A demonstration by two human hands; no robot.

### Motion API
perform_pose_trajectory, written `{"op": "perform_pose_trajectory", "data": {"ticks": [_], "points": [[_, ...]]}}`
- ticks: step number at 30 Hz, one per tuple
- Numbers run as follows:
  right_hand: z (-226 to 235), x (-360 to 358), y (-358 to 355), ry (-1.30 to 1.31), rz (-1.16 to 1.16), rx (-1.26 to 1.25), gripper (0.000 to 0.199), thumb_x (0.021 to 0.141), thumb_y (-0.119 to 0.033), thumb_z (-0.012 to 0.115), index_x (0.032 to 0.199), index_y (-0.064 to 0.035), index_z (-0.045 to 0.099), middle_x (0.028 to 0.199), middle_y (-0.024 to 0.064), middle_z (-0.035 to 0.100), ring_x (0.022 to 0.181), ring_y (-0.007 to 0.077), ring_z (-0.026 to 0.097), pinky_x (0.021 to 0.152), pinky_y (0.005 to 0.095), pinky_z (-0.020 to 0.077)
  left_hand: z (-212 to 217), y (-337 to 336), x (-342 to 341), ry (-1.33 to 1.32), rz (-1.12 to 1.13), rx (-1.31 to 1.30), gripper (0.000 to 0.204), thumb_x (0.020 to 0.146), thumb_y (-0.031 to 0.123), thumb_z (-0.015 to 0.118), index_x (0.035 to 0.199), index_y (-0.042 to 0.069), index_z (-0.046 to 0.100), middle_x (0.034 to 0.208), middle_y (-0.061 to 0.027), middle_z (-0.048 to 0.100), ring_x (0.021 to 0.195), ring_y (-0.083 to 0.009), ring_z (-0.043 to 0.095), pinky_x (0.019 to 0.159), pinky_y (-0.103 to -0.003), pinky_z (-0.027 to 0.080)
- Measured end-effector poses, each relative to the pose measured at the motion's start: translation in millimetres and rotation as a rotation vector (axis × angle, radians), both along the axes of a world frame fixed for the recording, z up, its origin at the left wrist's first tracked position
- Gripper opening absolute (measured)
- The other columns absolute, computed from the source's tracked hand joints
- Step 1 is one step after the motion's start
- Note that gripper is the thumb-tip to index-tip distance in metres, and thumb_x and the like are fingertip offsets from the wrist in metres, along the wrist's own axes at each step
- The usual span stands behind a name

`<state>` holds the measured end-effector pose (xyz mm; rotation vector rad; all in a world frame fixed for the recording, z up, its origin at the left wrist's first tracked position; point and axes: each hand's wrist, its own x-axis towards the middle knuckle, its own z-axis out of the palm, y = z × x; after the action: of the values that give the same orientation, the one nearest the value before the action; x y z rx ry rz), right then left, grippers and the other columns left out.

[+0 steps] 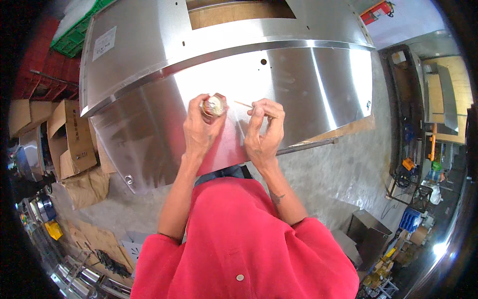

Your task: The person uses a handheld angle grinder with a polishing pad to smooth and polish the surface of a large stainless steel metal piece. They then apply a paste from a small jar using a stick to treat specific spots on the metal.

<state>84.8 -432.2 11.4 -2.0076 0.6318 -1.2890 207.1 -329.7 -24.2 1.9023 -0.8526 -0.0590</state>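
Note:
My left hand (200,124) is wrapped round a small round container (214,106) with a pale, shiny top; its contents cannot be made out. To the right of it, my right hand (264,130) pinches a thin wooden stick (242,104), whose tip points left toward the container without touching it. Both hands are above a large bent sheet-metal panel (323,84), which mirrors the red of my shirt. A small dark round hole (264,62) shows in the panel beyond my right hand.
Behind the bend, the metal has a rectangular opening (244,22) and a white label (104,44) at left. Cardboard boxes (77,137) stand on the left, near a green crate (74,37). A dark metal box (368,231) sits on the concrete floor (318,174) at right.

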Motion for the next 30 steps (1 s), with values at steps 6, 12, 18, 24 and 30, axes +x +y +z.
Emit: {"op": "perform_pose_trajectory", "data": {"ticks": [6,12,18,24,30], "points": [[17,-11,20,0.119,-0.054,-0.074,0.011,0.105,-0.008,0.068,0.112,0.0002,0.065,0.114,0.0177,0.063,0.103,0.0280,0.062,0.077,0.0363,0.0546,8,2,-24,-0.032,-0.141,-0.100,0.064,0.084,0.015,0.092,0.136,0.005,0.055,0.125,-0.0171,0.069,0.103,-0.0346,0.076,0.083,-0.042,0.065],[16,-27,12,0.126,-0.110,-0.052,0.012,0.104,-0.009,0.069,0.111,0.0001,0.066,0.116,0.0181,0.062,0.104,0.0285,0.061,0.077,0.0383,0.0534,16,-11,-40,-0.032,-0.207,-0.139,0.064,0.084,0.012,0.092,0.136,0.005,0.054,0.124,-0.0165,0.070,0.101,-0.0337,0.077,0.081,-0.041,0.065],[24,-56,-18,0.047,-0.162,-0.022,0.009,0.105,-0.005,0.065,0.112,0.0004,0.063,0.114,0.0170,0.063,0.099,0.0250,0.061,0.077,0.0361,0.0524,17,-46,-62,0.044,-0.195,-0.098,0.067,0.085,0.012,0.093,0.139,0.003,0.054,0.117,-0.0144,0.074,0.092,-0.0227,0.076,0.075,-0.034,0.063],[-9,-92,-107,-0.111,-0.233,-0.035,0.008,0.110,-0.006,0.059,0.115,-0.0003,0.055,0.112,0.0147,0.064,0.085,0.0149,0.058,0.076,0.0312,0.0507,-4,-109,-86,0.089,-0.125,0.000,0.066,0.088,0.020,0.093,0.139,0.001,0.055,0.114,-0.0157,0.073,0.093,-0.0203,0.074,0.077,-0.033,0.062],[-41,-104,-226,-0.138,-0.305,0.018,0.010,0.113,-0.009,0.055,0.116,-0.0001,0.051,0.114,0.0143,0.065,0.084,0.0121,0.058,0.077,0.0296,0.0513,-16,-179,-94,0.085,0.028,-0.018,0.064,0.089,0.018,0.092,0.138,0.002,0.054,0.108,-0.0147,0.074,0.086,-0.0144,0.073,0.071,-0.029,0.059]]}}
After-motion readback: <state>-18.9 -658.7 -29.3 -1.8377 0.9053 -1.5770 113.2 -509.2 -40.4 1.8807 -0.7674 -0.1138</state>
